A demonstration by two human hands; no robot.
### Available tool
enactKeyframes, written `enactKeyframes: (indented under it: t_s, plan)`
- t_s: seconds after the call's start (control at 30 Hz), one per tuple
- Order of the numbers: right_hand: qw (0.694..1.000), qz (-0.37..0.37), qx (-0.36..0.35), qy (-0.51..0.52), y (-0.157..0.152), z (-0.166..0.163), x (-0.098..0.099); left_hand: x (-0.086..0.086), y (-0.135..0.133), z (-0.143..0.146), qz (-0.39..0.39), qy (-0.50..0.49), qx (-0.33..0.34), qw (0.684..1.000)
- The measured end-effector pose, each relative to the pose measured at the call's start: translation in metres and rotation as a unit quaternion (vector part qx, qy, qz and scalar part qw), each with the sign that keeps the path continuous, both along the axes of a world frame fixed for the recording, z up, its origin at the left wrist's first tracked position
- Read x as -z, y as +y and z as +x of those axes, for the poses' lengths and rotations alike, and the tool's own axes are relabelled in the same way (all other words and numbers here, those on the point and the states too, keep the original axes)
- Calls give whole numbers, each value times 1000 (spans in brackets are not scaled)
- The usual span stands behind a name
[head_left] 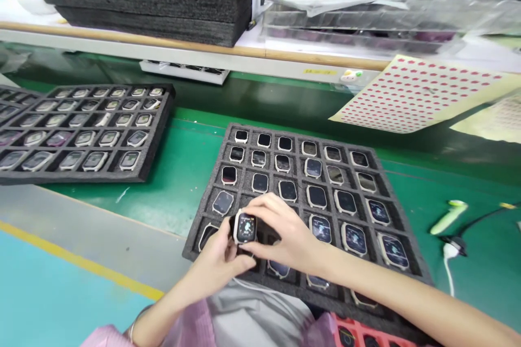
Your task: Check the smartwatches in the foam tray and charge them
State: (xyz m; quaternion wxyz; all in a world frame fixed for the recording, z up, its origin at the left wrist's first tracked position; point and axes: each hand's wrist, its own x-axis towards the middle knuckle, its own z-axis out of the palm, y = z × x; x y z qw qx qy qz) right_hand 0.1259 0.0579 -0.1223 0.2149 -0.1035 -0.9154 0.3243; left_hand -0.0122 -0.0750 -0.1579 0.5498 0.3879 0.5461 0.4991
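A smartwatch case (246,227) without a strap, with a lit dial on its screen, is raised over the near-left part of a black foam tray (299,173). My left hand (217,263) is closed around its left side and back; something dark shows behind the case there, too hidden to name. My right hand (287,233) reaches across from the right, its thumb and fingers gripping the case's top and bottom edges. More watch cases sit in the tray's compartments, among them a lit one (354,238) and a dark-screened one (316,196). My hands hide several compartments.
To the left lies another foam tray (157,141) of watches. A white cable plug (450,250) and a pale green tool (449,218) are at right. Stacked black foam (154,5) stands on the shelf; a dotted sticker sheet (407,95) hangs from it. A red tray (360,331) is nearest me.
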Motion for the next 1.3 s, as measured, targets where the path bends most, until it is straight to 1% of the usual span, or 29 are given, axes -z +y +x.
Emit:
enactKeyframes:
  t_s: [0.07, 0.1, 0.2, 0.27, 0.33, 0.4, 0.47, 0.57, 0.6, 0.67, 0.77, 0.83, 0.93, 1.13, 1.23, 1.3]
  plan:
    - [999, -4, 52, 11, 6, -1, 2, 2, -5, 0, 14, -19, -28, 999]
    - [997, 12, 75, -12, 9, -2, 4, 2, -8, 0, 26, -26, -56, 998]
    - [980, 106, 102, -133, 13, -3, 7, 2, -14, -4, 52, -39, -144, 987]
    - [966, 160, 99, -177, 14, -7, 5, 3, -15, -8, 48, -50, -176, 982]
    - [962, 187, 89, -179, 13, -17, 0, 6, -14, -12, 30, -55, -189, 980]
    - [960, 202, 72, -181, 10, -31, -6, 9, -11, -14, 12, -56, -189, 980]
    - [950, 225, 62, -209, 6, -49, -10, 13, -7, -14, 6, -54, -177, 983]
    - [926, 266, 59, -262, 1, -69, -8, 17, -4, -14, 9, -54, -145, 988]
    - [922, 270, 59, -270, 0, -73, -6, 17, -3, -15, 10, -56, -135, 989]
    - [925, 260, 62, -269, 0, -76, -3, 19, -3, -16, 13, -63, -124, 990]
    - [934, 237, 73, -258, 1, -76, 1, 20, -3, -18, 19, -71, -127, 989]
    - [935, 236, 74, -254, 1, -78, 2, 20, -3, -18, 21, -69, -128, 989]
    - [940, 230, 50, -248, 7, -85, 1, 18, -3, -18, 21, -57, -126, 990]
    - [954, 190, -14, -233, 26, -86, -3, 4, -9, -22, 17, -54, -135, 989]
    - [952, 197, -28, -233, 20, -83, -3, 0, -9, -23, 20, -56, -131, 990]
    - [950, 205, -26, -234, 12, -83, -2, -1, -10, -23, 24, -58, -130, 990]
